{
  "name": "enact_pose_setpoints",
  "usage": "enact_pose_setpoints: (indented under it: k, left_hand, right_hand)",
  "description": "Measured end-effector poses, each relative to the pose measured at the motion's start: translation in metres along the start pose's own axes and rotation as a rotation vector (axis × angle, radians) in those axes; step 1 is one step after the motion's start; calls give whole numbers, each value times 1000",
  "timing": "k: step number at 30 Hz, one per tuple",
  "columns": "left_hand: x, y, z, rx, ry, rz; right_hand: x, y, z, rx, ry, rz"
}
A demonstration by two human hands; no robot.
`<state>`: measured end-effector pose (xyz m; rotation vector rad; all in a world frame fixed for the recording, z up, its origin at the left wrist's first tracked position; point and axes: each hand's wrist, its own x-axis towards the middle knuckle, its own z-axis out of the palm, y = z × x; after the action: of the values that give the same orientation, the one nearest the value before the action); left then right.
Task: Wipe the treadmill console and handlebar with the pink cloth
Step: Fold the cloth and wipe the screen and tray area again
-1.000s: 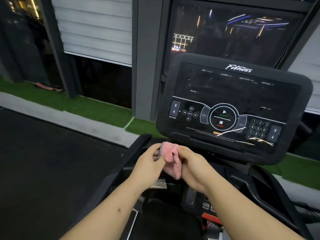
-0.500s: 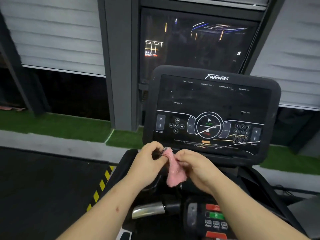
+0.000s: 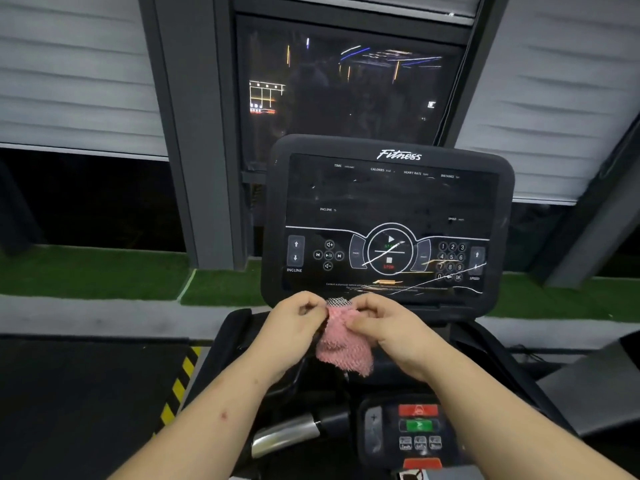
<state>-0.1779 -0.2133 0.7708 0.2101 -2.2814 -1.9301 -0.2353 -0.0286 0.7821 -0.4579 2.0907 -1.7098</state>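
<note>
Both hands (image 3: 294,327) (image 3: 394,330) pinch cloth (image 3: 343,351) below console (image 3: 388,195) edge.

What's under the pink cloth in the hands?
Below the pink cloth, pinched by the left hand and right hand, sit a silver handlebar and button panel. Directly behind it is hidden.

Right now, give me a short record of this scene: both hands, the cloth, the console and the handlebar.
left hand: pinches the cloth's top edge
right hand: pinches the same edge, close beside the left
cloth: pink, hangs bunched between both hands
console: dark, straight ahead, just above the cloth; contact cannot be told
handlebar: silver grip below the hands, untouched
button panel: red and green buttons, right of the grip
</note>
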Motion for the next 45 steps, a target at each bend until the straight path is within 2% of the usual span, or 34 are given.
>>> enact_pose_setpoints:
  k: [2, 4, 9, 13, 15, 20, 27, 36, 38, 42, 45]
  left_hand:
    - [-3, 5, 5, -210, -127, -56]
    - [-4, 6, 9, -258, -201, -51]
    - [4, -1, 20, -94, -163, 7]
    - [6, 4, 24, -41, -172, 48]
    - [7, 7, 29, -1, -175, 79]
    - [15, 6, 45, 105, -180, 62]
    - [33, -21, 72, 303, -178, 44]
    - [51, -64, 92, 739, -271, -43]
    - [52, -72, 93, 820, -314, -35]
    - [58, -81, 96, 958, -373, 44]
    - [60, -80, 98, 1123, -365, 117]
  right_hand:
    - [1, 1, -5, -24, 69, -28]
    - [-2, 0, -10, -58, 74, -48]
    - [-4, 0, -23, -130, 43, -99]
    - [0, 3, -34, 132, -43, -78]
    - [0, 2, -39, 189, -107, -39]
    - [5, 7, -56, 61, -141, 37]
    - [21, 45, -76, -88, 20, 193]
    - [38, 99, -89, -198, -63, 281]
    - [37, 108, -98, -283, -75, 288]
    - [30, 111, -114, -728, -65, 170]
    - [26, 112, -119, -949, -120, 102]
